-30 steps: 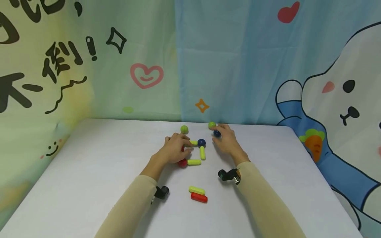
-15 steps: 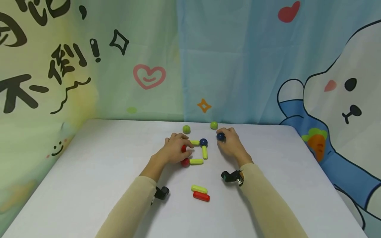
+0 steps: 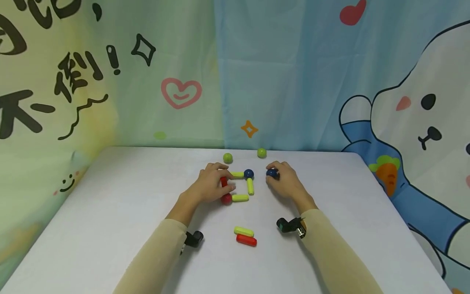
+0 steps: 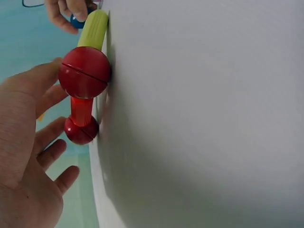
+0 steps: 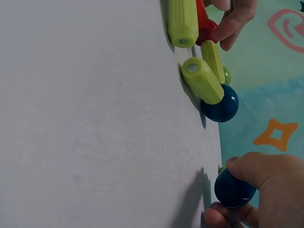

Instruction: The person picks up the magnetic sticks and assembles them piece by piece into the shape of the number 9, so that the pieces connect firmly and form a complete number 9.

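A partly framed square of balls and rods lies on the white table (image 3: 312, 192). Its near-left corner is a red ball (image 3: 226, 199), joined to a red rod (image 4: 81, 110) and a yellow-green rod (image 3: 240, 198). A second red ball (image 4: 81, 129) lies at the red rod's far end, hidden by my left hand in the head view. My left hand (image 3: 211, 183) spreads loosely over this red side, fingertips at the balls. At the far-right corner sits a blue ball (image 3: 249, 174) with two yellow-green rods. To its right, my right hand (image 3: 288, 179) pinches another blue ball (image 5: 234, 188) between thumb and fingers.
Two green balls (image 3: 227, 158) stand near the table's far edge. A loose yellow-green rod (image 3: 244, 231) and a loose red rod (image 3: 246, 240) lie side by side toward the front. A printed curtain (image 3: 275, 81) hangs behind the table.
My right hand has drawn back from beside the right green ball, bringing the blue ball nearer to me. My left hand stays at the red side, shifting only slightly.
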A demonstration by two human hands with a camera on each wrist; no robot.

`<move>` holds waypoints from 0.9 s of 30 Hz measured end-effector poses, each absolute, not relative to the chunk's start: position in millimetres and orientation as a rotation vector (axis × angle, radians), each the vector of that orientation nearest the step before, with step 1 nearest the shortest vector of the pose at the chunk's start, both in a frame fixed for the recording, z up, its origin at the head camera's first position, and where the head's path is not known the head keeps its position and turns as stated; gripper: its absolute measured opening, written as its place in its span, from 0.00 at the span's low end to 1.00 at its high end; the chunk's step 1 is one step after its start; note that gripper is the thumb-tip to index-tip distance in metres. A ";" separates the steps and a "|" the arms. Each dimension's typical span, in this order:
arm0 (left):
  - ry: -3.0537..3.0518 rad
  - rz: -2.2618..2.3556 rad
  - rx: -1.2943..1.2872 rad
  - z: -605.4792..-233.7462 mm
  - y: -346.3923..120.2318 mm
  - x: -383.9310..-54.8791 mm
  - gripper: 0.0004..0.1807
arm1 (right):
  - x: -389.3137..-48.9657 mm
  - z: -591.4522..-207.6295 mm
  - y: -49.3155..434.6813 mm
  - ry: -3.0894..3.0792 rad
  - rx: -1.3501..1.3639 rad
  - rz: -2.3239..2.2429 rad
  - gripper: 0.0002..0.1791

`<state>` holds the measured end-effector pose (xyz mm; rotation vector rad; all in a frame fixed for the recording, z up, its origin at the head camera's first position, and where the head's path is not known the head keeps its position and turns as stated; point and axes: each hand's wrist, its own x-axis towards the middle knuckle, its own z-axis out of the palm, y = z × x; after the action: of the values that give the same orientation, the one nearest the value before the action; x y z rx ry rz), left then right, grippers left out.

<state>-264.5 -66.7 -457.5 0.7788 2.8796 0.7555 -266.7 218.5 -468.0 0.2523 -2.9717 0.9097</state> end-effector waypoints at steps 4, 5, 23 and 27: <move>2.883 0.789 0.815 -455.5 -68.1 -260.9 0.19 | -260.1 -468.1 222.4 -2.960 0.248 0.948 0.21; 2.878 0.792 0.827 -454.8 -68.3 -259.6 0.20 | -258.5 -468.2 223.4 -2.957 0.248 0.953 0.21; 2.845 0.715 0.928 -449.9 -70.1 -246.8 0.24 | -233.9 -463.4 228.4 -2.898 0.317 1.121 0.20; 2.851 0.707 0.940 -453.3 -65.8 -243.9 0.23 | -229.9 -464.3 230.1 -2.871 0.342 1.137 0.22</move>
<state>-243.9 -65.8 -453.3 0.9399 2.8507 0.7068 -229.9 230.1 -464.3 0.3421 -2.8712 1.1368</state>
